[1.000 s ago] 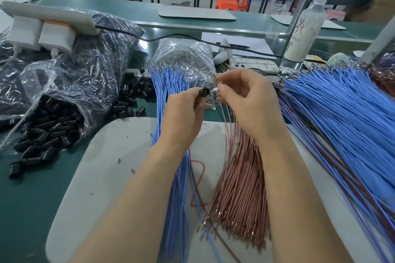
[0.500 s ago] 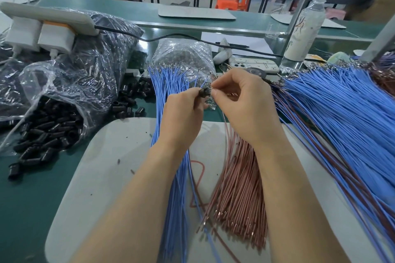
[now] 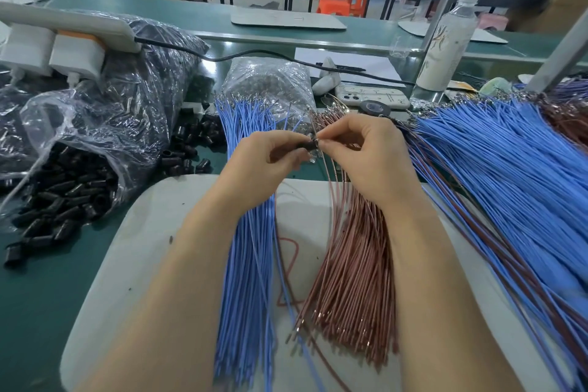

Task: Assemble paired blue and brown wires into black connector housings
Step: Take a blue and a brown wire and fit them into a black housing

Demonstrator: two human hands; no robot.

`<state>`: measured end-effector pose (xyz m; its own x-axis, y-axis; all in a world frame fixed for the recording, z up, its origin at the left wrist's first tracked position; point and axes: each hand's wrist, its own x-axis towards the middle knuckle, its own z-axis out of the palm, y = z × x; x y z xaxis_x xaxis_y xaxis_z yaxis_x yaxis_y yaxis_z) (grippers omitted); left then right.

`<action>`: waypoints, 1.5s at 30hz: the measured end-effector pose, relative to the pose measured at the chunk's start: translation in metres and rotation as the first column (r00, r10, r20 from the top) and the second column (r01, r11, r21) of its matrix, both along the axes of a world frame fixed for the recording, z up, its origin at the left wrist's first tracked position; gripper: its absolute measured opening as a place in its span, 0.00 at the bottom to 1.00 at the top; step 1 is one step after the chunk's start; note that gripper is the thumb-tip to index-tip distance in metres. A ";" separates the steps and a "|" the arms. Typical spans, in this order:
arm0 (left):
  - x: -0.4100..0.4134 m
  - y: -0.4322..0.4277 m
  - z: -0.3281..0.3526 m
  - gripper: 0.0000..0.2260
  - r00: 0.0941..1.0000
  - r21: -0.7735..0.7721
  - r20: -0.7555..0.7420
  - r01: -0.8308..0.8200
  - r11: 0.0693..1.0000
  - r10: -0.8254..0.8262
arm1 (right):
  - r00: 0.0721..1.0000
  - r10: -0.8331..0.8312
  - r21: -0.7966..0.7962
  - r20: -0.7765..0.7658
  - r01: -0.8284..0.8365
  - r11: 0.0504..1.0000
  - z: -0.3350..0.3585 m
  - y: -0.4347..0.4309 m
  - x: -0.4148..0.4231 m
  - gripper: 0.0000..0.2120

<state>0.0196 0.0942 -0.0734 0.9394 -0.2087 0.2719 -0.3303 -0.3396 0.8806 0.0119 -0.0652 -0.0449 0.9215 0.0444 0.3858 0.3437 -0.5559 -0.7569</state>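
My left hand [image 3: 264,159] pinches a small black connector housing [image 3: 309,146] above the far edge of the white mat [image 3: 143,248]. My right hand [image 3: 366,156] pinches a thin wire end at the housing's mouth, and the fingertips of both hands almost touch. Under my left wrist lies a bundle of blue wires [image 3: 251,264]. A bundle of brown wires [image 3: 356,280] lies under my right wrist. One loose blue wire and one brown wire trail down between the bundles. The wire's colour at my right fingertips is hidden.
An open plastic bag of black housings [image 3: 63,197] lies left, with loose housings [image 3: 187,149] beside it. A large heap of paired blue and brown wires [image 3: 509,175] fills the right. Behind are a clear bag of terminals [image 3: 267,86], a phone [image 3: 372,95], a tape roll [image 3: 375,106] and a bottle [image 3: 448,41].
My right fingertips have closed in on the housing held by my left hand. Both hands stayed in nearly the same place above the mat.
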 end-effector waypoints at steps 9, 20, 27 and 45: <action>-0.001 0.000 -0.002 0.07 0.998 0.018 -0.018 -0.052 0.998 0.052 | 0.999 0.053 0.072 -0.008 -0.052 0.996 -0.009 0.002 0.004 0.05; 0.001 0.006 -0.003 0.11 0.999 0.038 -0.038 0.013 0.999 -0.012 | 0.996 0.084 0.154 -0.039 -0.077 0.985 -0.013 0.000 0.007 0.06; 0.004 0.003 -0.006 0.08 0.999 0.087 -0.001 -0.041 0.995 0.041 | 0.995 0.091 0.173 -0.051 -0.081 0.982 -0.016 -0.001 0.011 0.08; 0.005 0.003 0.008 0.02 0.960 -0.545 -0.111 -0.275 0.792 0.257 | 0.965 -0.185 -0.305 -0.189 0.121 0.945 -0.030 0.022 0.043 0.10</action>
